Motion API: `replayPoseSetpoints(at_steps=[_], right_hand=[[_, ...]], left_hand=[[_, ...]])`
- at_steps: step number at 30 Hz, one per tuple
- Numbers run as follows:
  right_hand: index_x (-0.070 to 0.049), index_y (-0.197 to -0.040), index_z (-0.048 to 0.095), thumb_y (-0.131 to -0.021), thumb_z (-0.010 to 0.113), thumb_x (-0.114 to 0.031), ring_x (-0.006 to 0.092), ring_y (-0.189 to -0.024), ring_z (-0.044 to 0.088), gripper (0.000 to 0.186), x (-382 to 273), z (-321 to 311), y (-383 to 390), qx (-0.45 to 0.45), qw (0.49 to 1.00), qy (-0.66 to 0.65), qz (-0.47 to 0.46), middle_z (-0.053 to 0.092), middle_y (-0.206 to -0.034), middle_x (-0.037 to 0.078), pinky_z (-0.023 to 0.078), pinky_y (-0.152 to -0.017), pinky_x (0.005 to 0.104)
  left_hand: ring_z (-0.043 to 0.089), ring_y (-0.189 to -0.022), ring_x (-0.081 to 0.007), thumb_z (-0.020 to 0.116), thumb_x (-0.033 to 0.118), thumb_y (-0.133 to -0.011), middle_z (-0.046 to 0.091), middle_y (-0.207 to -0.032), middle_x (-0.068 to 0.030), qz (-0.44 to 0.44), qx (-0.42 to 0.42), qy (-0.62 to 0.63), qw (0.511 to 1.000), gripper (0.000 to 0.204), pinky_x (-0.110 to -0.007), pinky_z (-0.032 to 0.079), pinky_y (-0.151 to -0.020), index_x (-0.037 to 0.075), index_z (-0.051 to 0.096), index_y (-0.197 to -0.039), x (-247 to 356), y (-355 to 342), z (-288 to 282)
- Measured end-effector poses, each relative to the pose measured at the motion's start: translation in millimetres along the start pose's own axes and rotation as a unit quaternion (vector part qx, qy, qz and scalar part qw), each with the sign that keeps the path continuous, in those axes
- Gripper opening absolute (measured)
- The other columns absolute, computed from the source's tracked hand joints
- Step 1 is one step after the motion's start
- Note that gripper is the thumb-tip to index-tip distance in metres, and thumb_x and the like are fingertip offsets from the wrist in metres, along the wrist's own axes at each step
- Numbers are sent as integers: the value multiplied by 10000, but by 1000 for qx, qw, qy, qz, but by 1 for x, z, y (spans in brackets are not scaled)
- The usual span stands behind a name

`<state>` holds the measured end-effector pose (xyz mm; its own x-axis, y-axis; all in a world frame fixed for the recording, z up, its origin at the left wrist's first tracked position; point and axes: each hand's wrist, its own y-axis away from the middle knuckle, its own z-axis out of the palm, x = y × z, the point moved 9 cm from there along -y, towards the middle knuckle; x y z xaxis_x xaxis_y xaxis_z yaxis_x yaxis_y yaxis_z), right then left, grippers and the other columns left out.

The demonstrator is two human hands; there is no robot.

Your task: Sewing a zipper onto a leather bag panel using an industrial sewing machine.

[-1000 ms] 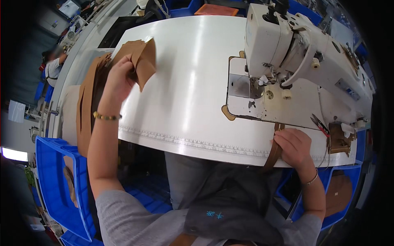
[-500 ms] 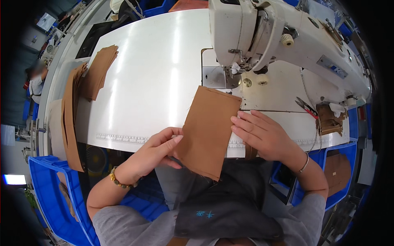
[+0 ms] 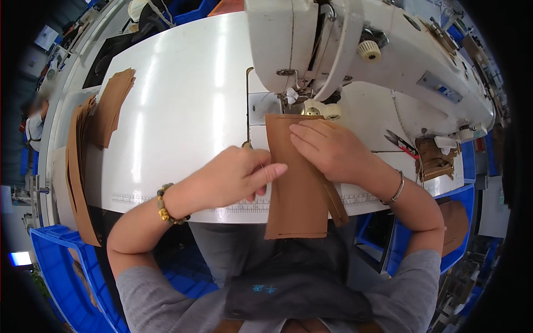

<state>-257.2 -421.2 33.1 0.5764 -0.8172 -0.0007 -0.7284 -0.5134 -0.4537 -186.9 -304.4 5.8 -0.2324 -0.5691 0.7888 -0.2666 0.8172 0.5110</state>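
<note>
A brown rectangular piece (image 3: 297,211) lies lengthwise in front of the sewing machine needle area (image 3: 288,97), its far edge just below it. A narrow brown strip (image 3: 337,208) shows along its right side. My right hand (image 3: 327,150) lies open on the piece's upper part, fingers extended together. My left hand (image 3: 244,175) is closed at the piece's left edge, thumb over the surface and fingers curled; what these grip is hidden.
Two brown stacks (image 3: 111,108) (image 3: 78,166) lie at left. Red-handled snips (image 3: 402,144) and scraps (image 3: 430,158) are at right. Blue crates (image 3: 61,261) (image 3: 466,194) flank the white table (image 3: 166,111). A co-worker (image 3: 34,125) sits far left.
My left hand came from the stack at upper left to the middle, with a brown piece. That piece is now straighter, in front of the needle, and my right hand moved up onto it.
</note>
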Motion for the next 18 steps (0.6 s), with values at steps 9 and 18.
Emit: replayPoseSetpoints(at_steps=[9,18], right_hand=[[-34,-991,652,-830,656,-122,313,-1148,693,183,8,10,5,-8,999,7,46,693,-1290,180,557,-941,410],[-49,-1018,697,-819,687,-131,265,-1197,706,216,4,3,2,-6,999,24,48,710,-1268,129,561,-884,393]], left_hand=[[670,-785,-180,709,11,-927,715,-1093,-75,219,262,-229,912,254,-306,550,-666,3,672,-1178,18,3,-33],[600,-1245,-277,792,207,-868,632,-1471,-54,270,322,-446,790,576,-404,484,-986,68,658,-1410,25,1,-4]])
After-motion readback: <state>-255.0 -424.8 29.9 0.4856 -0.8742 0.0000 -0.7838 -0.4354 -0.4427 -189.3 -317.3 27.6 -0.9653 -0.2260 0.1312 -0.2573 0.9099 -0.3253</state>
